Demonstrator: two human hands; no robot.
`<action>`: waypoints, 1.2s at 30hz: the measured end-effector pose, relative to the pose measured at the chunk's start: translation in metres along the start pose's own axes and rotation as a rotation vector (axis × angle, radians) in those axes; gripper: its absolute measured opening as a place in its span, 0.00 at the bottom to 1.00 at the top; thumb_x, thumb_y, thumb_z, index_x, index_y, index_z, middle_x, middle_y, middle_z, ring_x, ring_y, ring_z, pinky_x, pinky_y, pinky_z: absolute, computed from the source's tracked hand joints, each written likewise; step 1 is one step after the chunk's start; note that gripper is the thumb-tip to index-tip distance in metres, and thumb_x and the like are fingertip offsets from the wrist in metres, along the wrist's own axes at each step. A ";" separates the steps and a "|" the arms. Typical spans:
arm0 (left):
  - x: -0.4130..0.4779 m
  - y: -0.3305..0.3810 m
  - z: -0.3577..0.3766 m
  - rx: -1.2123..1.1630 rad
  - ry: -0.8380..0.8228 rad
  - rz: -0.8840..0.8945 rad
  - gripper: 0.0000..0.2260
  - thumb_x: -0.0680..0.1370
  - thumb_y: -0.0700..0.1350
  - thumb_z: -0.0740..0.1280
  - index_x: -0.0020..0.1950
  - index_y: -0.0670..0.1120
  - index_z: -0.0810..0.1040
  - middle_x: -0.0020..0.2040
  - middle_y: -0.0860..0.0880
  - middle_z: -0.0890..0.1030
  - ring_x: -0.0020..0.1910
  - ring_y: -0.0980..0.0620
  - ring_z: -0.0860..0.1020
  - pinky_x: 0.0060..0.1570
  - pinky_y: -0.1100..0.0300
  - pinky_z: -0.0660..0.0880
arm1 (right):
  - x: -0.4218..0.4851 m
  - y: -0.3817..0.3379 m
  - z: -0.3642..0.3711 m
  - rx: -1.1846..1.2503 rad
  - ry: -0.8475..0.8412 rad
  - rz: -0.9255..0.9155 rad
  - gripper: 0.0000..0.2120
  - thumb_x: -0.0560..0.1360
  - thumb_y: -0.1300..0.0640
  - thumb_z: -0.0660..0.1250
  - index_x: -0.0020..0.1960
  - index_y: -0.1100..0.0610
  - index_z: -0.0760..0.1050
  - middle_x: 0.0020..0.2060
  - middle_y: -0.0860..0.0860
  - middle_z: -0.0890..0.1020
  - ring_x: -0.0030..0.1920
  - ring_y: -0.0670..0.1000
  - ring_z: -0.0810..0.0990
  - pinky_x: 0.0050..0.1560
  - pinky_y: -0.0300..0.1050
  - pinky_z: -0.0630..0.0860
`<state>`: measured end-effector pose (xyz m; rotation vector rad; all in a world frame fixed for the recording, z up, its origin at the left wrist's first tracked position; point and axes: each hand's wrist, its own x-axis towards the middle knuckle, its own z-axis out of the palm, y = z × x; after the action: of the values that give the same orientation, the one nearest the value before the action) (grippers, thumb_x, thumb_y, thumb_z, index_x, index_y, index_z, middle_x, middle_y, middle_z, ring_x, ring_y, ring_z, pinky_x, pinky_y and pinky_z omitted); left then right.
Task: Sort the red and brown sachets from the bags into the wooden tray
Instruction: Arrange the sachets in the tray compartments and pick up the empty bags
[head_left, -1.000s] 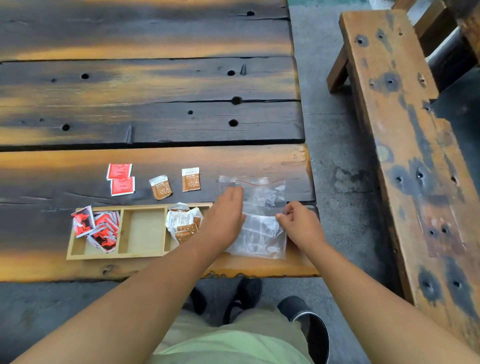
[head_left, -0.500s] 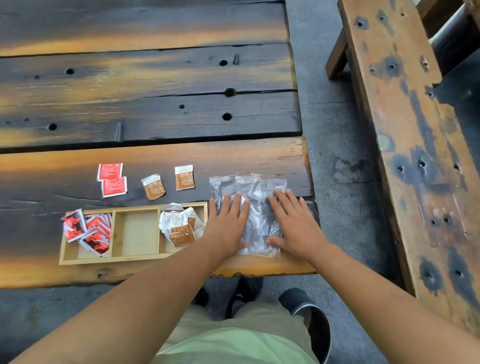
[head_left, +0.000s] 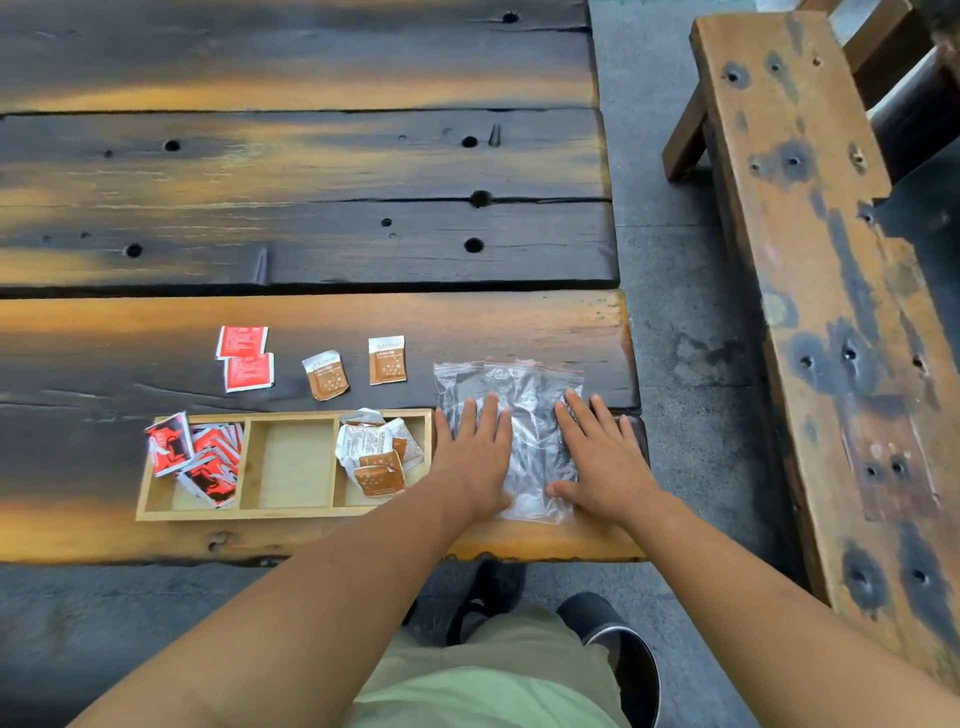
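Scorched plank table (head_left: 311, 249) w/ bench (head_left: 831, 312) on concrete (outdoors?); both hands' fingers (head_left: 491, 415) spread flat on clear bags (head_left: 524, 395).

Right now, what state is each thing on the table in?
Left hand: open, flat on the bags.
Right hand: open, flat on the bags.
Bags: flattened, look empty.
Tray: left slot red sachets, middle empty, right slot brown.
Red sachets: two loose on the table.
Brown sachets: two loose, unsorted.
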<state>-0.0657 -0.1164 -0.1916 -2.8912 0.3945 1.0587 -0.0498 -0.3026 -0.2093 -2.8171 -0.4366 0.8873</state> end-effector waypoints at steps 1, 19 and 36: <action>-0.005 0.000 -0.001 -0.041 0.036 0.018 0.45 0.77 0.60 0.66 0.81 0.44 0.41 0.80 0.40 0.36 0.79 0.37 0.40 0.74 0.31 0.46 | -0.002 -0.005 -0.004 0.033 0.007 0.009 0.51 0.73 0.36 0.68 0.81 0.50 0.38 0.81 0.47 0.38 0.80 0.55 0.36 0.79 0.62 0.42; -0.106 -0.145 0.040 -0.312 0.530 0.101 0.27 0.72 0.41 0.72 0.70 0.41 0.70 0.73 0.41 0.71 0.69 0.41 0.73 0.67 0.50 0.71 | -0.012 -0.197 -0.019 0.438 0.121 -0.058 0.27 0.76 0.49 0.68 0.72 0.53 0.65 0.65 0.50 0.75 0.61 0.53 0.77 0.60 0.50 0.75; -0.096 -0.177 0.061 -0.262 0.265 0.271 0.34 0.80 0.65 0.45 0.81 0.48 0.55 0.82 0.51 0.52 0.80 0.54 0.49 0.77 0.47 0.50 | 0.011 -0.222 -0.003 0.322 0.110 0.094 0.26 0.77 0.51 0.68 0.73 0.53 0.66 0.58 0.53 0.82 0.58 0.55 0.81 0.54 0.51 0.77</action>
<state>-0.1311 0.0834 -0.1861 -3.2993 0.7297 0.8046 -0.0902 -0.0893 -0.1614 -2.5880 -0.1326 0.7379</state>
